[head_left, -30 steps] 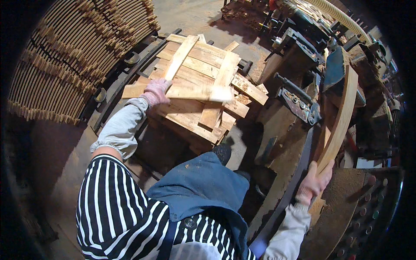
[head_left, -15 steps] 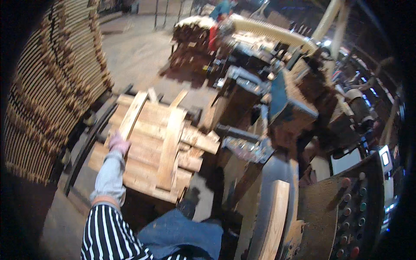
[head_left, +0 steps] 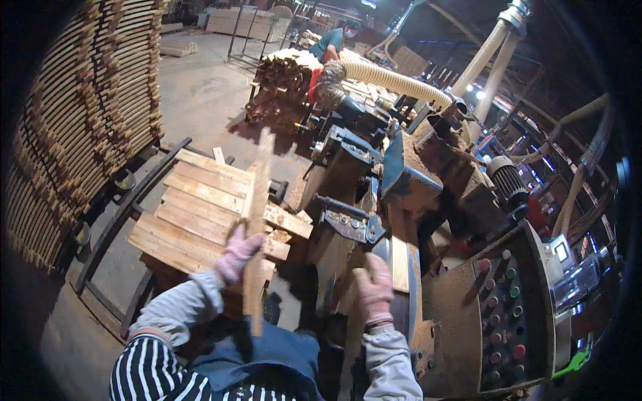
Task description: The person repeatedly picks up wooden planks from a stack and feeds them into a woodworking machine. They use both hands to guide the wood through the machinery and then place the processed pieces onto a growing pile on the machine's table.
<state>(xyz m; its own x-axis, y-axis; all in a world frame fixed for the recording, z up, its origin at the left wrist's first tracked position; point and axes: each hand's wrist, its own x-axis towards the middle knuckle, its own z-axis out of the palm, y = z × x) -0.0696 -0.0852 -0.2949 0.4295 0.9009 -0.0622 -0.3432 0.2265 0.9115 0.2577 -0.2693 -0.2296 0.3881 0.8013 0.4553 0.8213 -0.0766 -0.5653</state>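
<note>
My left hand [head_left: 241,254], in a pinkish glove, is closed round a long wooden strip [head_left: 256,200]. The strip stands steeply in front of the stack of boards [head_left: 204,194], its lower end over my blue apron [head_left: 267,354]. On the right, my gloved right hand [head_left: 376,289] has its thumb apart from its fingers and nothing visible in its grasp. It is just beside the machine's metal rail, close to the near end of another wooden strip [head_left: 399,264]. That strip lies along the rail, and its far part runs toward the blue machine housing [head_left: 408,167].
Tall stacked slats [head_left: 87,127] stand at the left beside a dark metal frame [head_left: 114,227]. A control panel with several buttons [head_left: 501,314] is at the right. Ribbed hoses [head_left: 394,83] cross behind the machine. Another person [head_left: 328,45] bends over a wood pile farther off.
My left hand has lifted a strip off the stack and moved right with it. My right hand has come into view. The strip on the rail has moved forward, toward the machine housing.
</note>
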